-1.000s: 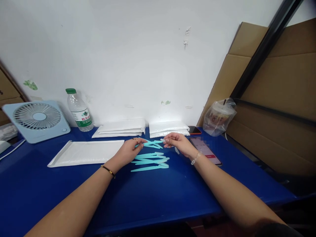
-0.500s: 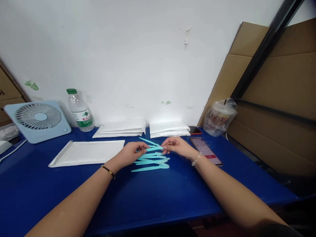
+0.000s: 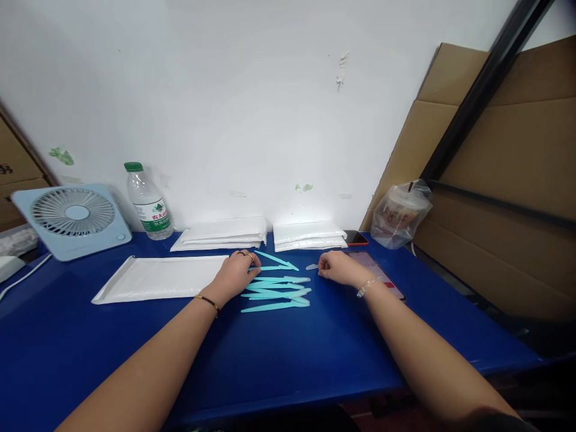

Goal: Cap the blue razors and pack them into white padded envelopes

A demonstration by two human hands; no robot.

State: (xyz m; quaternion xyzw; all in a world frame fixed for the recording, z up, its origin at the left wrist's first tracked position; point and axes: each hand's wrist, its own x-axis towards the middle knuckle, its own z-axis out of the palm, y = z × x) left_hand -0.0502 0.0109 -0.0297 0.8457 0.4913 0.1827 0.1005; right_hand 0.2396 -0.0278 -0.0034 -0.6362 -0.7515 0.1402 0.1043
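Several slim turquoise sticks (image 3: 274,307) lie in a loose zigzag row on the blue table, pointing left and right. My left hand (image 3: 239,270) is at the left ends of the upper sticks, its fingers closed on the end of one turquoise stick. To the right of the row, my right hand (image 3: 332,266) is closed by a small translucent piece (image 3: 312,267), which sticks out left of its fingertips. That hand's fingers look pinched together at the piece's right end.
White padded envelopes lie at the left (image 3: 157,279) and along the wall (image 3: 310,234). A blue fan (image 3: 76,219) and a water bottle (image 3: 150,207) stand back left. At right are a phone (image 3: 387,279), a bagged cup (image 3: 400,213) and cardboard (image 3: 508,180).
My hands have moved apart, the left one leftward and the right one rightward. The small translucent piece now shows at my right fingertips, away from the sticks.
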